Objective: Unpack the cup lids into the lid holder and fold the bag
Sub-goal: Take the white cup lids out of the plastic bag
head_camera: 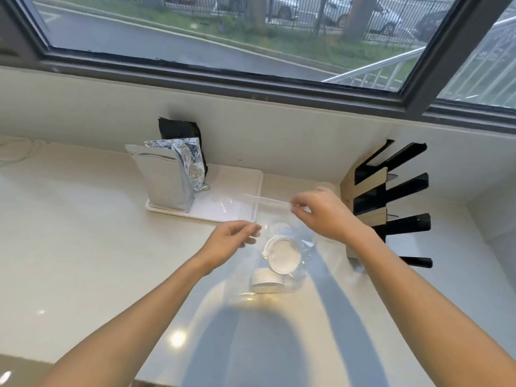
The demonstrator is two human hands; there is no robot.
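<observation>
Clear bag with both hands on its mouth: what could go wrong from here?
1. The clear bag is pinched at its top edge by the left hand and right hand; the white lids lie loose inside and could spill onto the counter if it tips.
2. The lid holder stands close by the right forearm, so a sweep might knock it.

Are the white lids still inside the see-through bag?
Yes, inside. The white lids lie under the clear plastic bag on the counter, while the left hand and right hand pull its top edge.
</observation>
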